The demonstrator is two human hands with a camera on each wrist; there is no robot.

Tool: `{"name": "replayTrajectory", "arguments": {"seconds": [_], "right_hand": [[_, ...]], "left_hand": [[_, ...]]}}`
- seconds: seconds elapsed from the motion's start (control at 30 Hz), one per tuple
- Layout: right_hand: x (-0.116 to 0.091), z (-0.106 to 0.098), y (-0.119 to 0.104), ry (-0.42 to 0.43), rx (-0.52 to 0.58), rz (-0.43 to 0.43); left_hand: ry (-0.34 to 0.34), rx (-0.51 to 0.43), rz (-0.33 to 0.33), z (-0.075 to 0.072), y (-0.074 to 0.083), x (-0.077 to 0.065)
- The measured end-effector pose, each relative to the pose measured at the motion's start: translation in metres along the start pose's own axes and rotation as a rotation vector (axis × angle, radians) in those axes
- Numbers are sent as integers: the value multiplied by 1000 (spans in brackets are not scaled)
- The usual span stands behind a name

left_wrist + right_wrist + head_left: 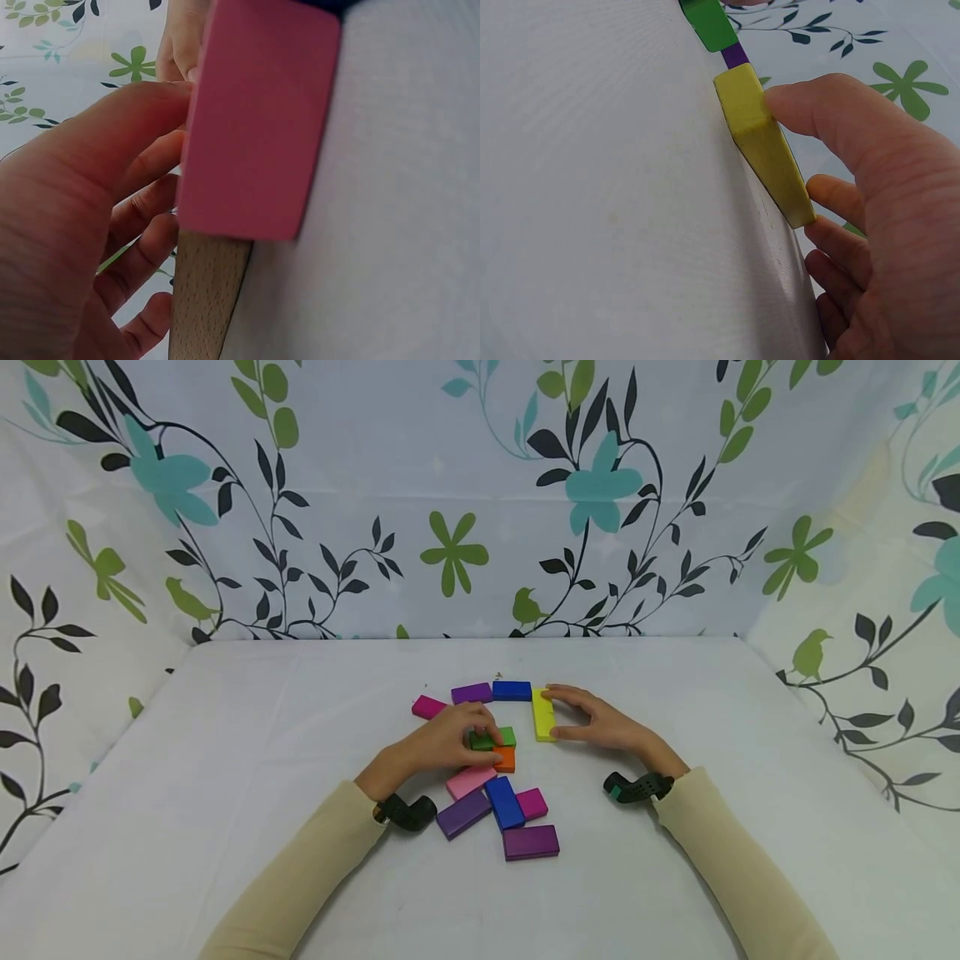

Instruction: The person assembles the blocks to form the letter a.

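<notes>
In the head view, my left hand curls over a green block, fingertips on it and thumb close to the orange block beside it. The left wrist view shows a pink block in front of those fingertips, hiding their contact. My right hand holds a yellow block lengthwise, the thumb at its near end and the fingers at its far end. The yellow block lies flat on the white table in the right wrist view, with thumb and index finger against its side.
Beyond the hands lie a blue block, a purple block and a magenta block. Nearer are another blue block, a small magenta block and two purple blocks. A patterned cloth surrounds the white table.
</notes>
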State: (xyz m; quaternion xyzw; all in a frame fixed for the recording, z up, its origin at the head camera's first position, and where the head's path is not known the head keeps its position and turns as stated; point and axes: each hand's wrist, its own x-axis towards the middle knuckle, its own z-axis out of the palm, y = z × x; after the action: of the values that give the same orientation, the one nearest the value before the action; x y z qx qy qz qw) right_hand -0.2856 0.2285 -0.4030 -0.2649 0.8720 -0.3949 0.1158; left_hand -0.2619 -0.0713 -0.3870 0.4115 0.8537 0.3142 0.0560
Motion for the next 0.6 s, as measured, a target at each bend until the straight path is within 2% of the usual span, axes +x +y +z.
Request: {"name": "replayTrajectory", "arguments": {"seconds": [0.3,0.6], "right_hand": [[1,0,3,-1,3,2],[2,-1,2,1,-8,8]], "left_hand": [[-11,10,33,1,2,0],[-62,9,-4,0,9,2]]}}
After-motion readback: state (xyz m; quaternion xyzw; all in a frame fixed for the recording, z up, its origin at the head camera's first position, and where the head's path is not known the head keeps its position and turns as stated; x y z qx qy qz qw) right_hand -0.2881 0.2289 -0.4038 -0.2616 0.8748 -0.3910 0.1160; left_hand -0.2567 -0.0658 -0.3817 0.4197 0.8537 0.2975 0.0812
